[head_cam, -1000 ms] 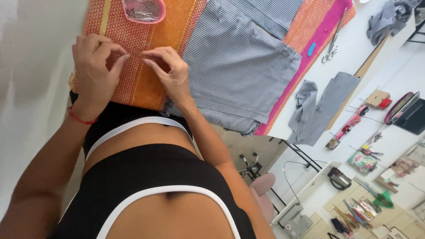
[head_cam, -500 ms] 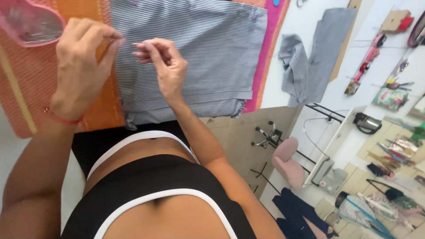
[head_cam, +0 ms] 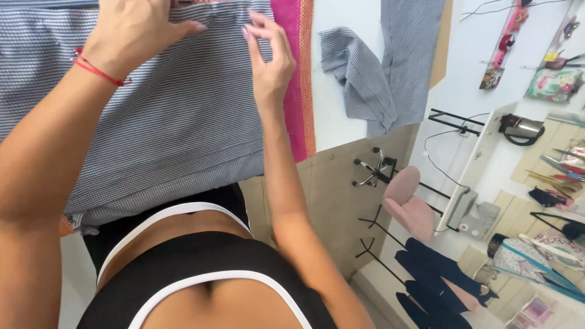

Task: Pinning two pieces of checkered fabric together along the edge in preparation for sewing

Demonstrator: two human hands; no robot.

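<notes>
Both hands are up over a large sheet of fine blue-and-white checked woven fabric (head_cam: 170,122), which lies flat on a white worktable (head_cam: 341,122) and hangs over the near edge just in front of the person's waist. The left hand (head_cam: 131,33), with a thin red string bracelet (head_cam: 97,70) at the wrist, hovers palm down over the top part of the cloth, fingers curled loosely together and thumb pointing right; whether it pinches anything I cannot tell, the fingertips are cut off at the top edge. The right hand (head_cam: 268,58) is just beside it, fingers bent and drawn together with the tips near the thumb, close above the fabric; a pinch looks likely but nothing held can be made out. The two hands are near each other, not touching.

Under the checked sheet, along its right side, a strip of bright pink cloth with an orange woven border (head_cam: 295,79) shows. Further right on the table lie separate cut pieces of the same checked fabric (head_cam: 378,73), crumpled and partly draped off the edge, well apart from the hands.

Beyond the table: a pale tiled floor (head_cam: 329,195), a pink padded swivel chair on a metal star base (head_cam: 405,201), a white sewing machine (head_cam: 478,216) on a side surface, and a silver kettle (head_cam: 521,129) near the wall.
</notes>
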